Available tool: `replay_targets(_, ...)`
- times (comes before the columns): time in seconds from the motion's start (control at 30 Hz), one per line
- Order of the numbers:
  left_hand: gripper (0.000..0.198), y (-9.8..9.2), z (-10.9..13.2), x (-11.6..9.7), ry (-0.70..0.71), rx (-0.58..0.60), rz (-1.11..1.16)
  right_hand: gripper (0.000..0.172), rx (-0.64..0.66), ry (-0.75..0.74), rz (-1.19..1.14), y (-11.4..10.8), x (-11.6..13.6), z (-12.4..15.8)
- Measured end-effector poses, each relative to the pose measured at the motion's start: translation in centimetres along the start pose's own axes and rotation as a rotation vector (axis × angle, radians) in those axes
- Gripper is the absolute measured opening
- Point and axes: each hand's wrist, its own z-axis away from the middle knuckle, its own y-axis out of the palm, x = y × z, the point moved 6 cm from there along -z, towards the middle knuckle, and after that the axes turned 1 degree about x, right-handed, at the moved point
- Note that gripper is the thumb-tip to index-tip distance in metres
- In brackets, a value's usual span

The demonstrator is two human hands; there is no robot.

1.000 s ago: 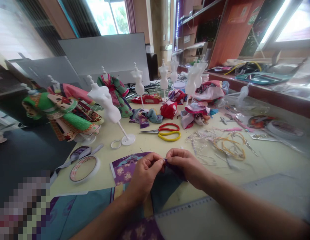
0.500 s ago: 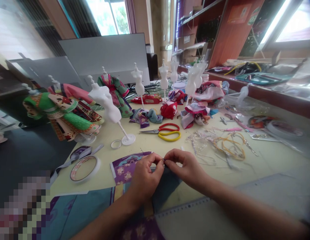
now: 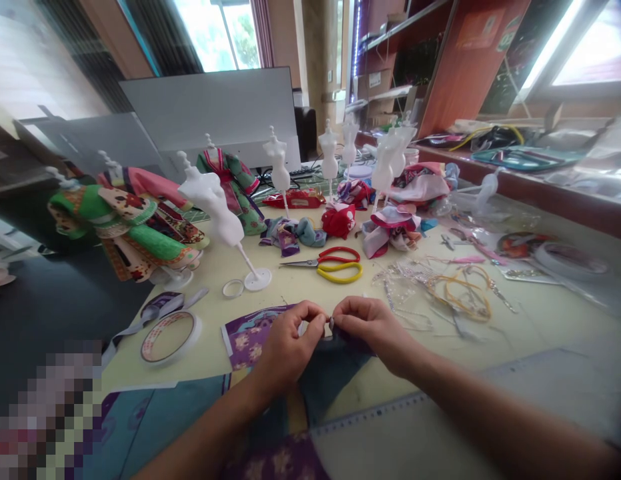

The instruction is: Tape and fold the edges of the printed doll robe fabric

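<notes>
Cluttered table (image 3: 289,291) — fingers (image 3: 351,307) pinch fabric (image 3: 333,379) (scissors (image 3: 317,263) beyond).

The cloth (image 3: 330,383) is teal and flower-patterned purple.

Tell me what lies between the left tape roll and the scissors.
In the head view: a small ring, then a mannequin's white base.

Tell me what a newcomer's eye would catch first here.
Probably the scissors, one loop red, one yellow, near picture centre. Next, the green dress at left and the nearest bare white mannequin right of it. Closer in, the left hand and right hand nearly meet above teal cloth.
</notes>
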Motion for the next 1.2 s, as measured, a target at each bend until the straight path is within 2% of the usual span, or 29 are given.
replay_targets(0.1,0.009,-0.3,0.4,-0.2,0.077,-0.125,-0.141,0.016,-0.045,0.001,-0.026,-0.2,0.0,0.0)
replay_targets(0.17,0.008,-0.4,0.7,-0.7,0.184,-0.202,-0.253,0.016,-0.072,-0.013,-0.024,-0.4,0.0,0.0)
replay_targets(0.27,0.008,-0.2,1.1,-1.4,0.333,-0.258,-0.360,0.016,-0.085,-0.047,0.005,-0.5,0.0,0.1)
replay_targets(0.37,0.009,-0.2,1.2,-1.7,0.400,-0.308,-0.430,0.013,-0.094,-0.102,0.061,-0.4,0.3,0.2)
replay_targets(0.63,0.007,-0.2,1.6,-2.0,0.505,-0.373,-0.489,0.008,-0.173,-0.267,0.254,-0.4,1.6,0.8)
replay_targets(0.83,0.008,-0.2,1.7,-2.3,0.543,-0.377,-0.459,0.010,-0.192,-0.299,0.303,-0.2,1.9,1.1)
replay_targets(0.93,0.010,-0.3,1.4,-2.1,0.461,-0.333,-0.406,0.009,-0.173,-0.267,0.268,-0.2,1.6,0.9)
replay_targets(1.1,0.011,-0.2,0.5,-0.5,0.070,-0.172,-0.139,0.008,-0.093,-0.128,0.100,0.0,0.6,0.3)
replay_targets(1.2,0.012,-0.1,0.3,0.3,-0.092,-0.098,0.039,0.012,-0.053,-0.023,-0.029,0.1,-0.1,0.2)
